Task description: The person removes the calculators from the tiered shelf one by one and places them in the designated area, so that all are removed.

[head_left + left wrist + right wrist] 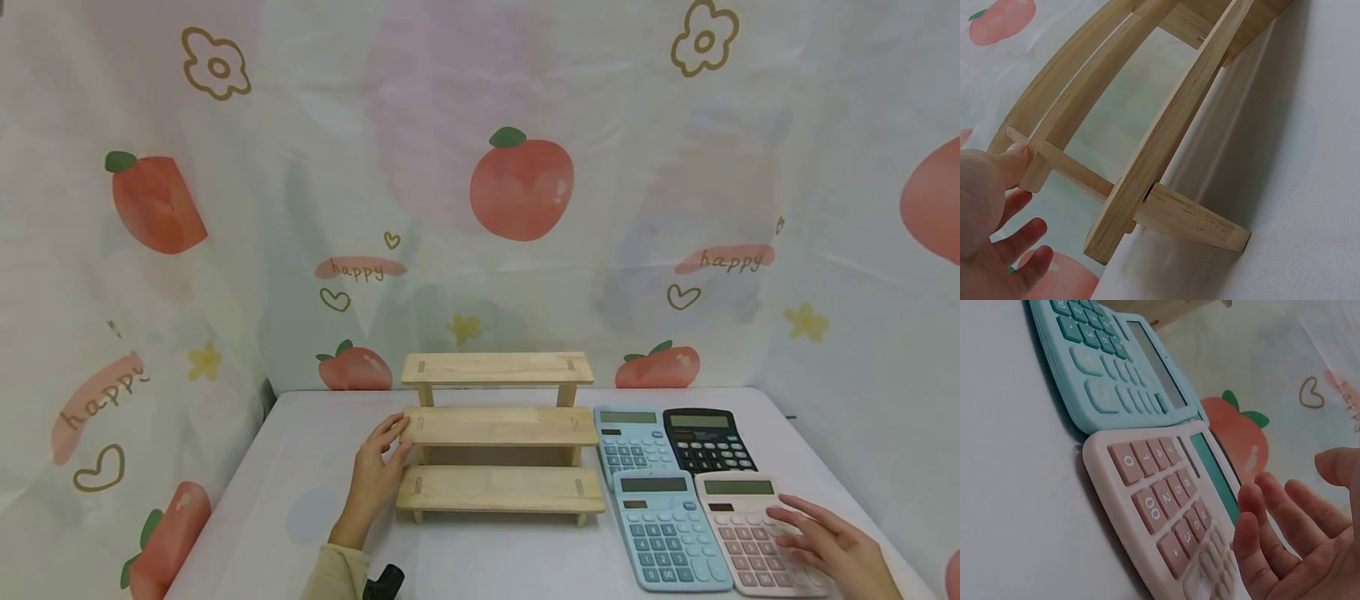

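Note:
A three-tier wooden step shelf (501,427) stands upright on the table. At the left end of its middle tier, my left hand (380,463) rests its fingertips against the wood; the left wrist view shows the thumb (1013,164) at that tier's end and the other fingers loosely spread. To the right of the shelf, my right hand (836,542) hovers over the right side of a pink calculator (750,533), fingers relaxed and holding nothing. Beside it lies a light-blue calculator (667,533). Behind these are another light-blue calculator (633,442) and a black calculator (708,442).
The white table (480,558) carries the shelf in its middle and the calculators close together on the right. A cloth backdrop (300,208) with printed fruit and flowers surrounds the back and sides. A black device (384,583) shows beside the left sleeve.

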A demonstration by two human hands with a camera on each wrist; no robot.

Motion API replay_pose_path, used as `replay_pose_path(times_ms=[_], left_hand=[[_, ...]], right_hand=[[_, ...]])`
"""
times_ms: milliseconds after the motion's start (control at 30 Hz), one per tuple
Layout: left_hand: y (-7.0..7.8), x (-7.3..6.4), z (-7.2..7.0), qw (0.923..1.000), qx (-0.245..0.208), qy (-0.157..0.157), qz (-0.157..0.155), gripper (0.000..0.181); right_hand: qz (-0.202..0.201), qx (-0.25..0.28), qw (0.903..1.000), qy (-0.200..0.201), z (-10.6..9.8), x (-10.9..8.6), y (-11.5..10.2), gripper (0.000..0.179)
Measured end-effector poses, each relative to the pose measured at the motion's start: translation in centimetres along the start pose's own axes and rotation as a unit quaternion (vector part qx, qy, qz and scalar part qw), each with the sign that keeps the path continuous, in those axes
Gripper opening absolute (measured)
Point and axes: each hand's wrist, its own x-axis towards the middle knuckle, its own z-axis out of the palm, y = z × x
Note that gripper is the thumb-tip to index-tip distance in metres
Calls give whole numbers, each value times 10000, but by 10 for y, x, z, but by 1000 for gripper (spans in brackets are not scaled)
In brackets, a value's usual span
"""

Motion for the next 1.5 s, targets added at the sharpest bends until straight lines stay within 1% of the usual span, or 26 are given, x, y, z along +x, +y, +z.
replay_pose_path(times_ms=[67,167,233,333,367,533,667,767,867,1033,1100,1233,1400,1500], left_hand=[[-1,0,1,10000,8,55,77,40],[-1,-1,2,9995,100,166,233,40],[-1,-1,2,9994,110,181,281,40],[0,-1,2,9997,40,116,203,40],[0,-1,1,9999,-51,63,106,41],[2,0,1,9997,-118,-71,-185,42],[3,0,1,9994,-115,-92,-310,42],[4,0,0,9996,-83,-56,-277,41],[5,-1,0,9999,18,4,-167,40],[4,-1,0,9998,134,79,-119,40],[4,-1,0,9997,146,81,-152,40],[5,-1,0,9998,142,99,-128,39],[6,1,-2,9997,137,21,-212,40],[8,1,-3,9995,109,-45,-300,40]], right_hand=[[-80,-123,9999,-87,4,-1,-7,77],[-188,-250,9995,-101,9,-1,-16,81],[-180,-309,9993,-97,13,-1,-21,80],[-187,-197,9996,-101,16,0,-27,76],[-231,-152,9996,-106,18,-1,-29,73],[-565,145,9982,-124,29,-2,-37,65],[-640,201,9977,-140,39,-2,-45,68],[-607,260,9977,-140,46,-2,-50,68],[-669,318,9973,-13,54,-2,-55,67],[-1054,284,9939,146,64,0,-60,65],[-1175,268,9926,137,66,1,-63,64],[-1255,355,9914,76,70,2,-68,63],[-1414,364,9892,82,75,4,-74,58],[-1574,521,9861,37,78,6,-78,53]])
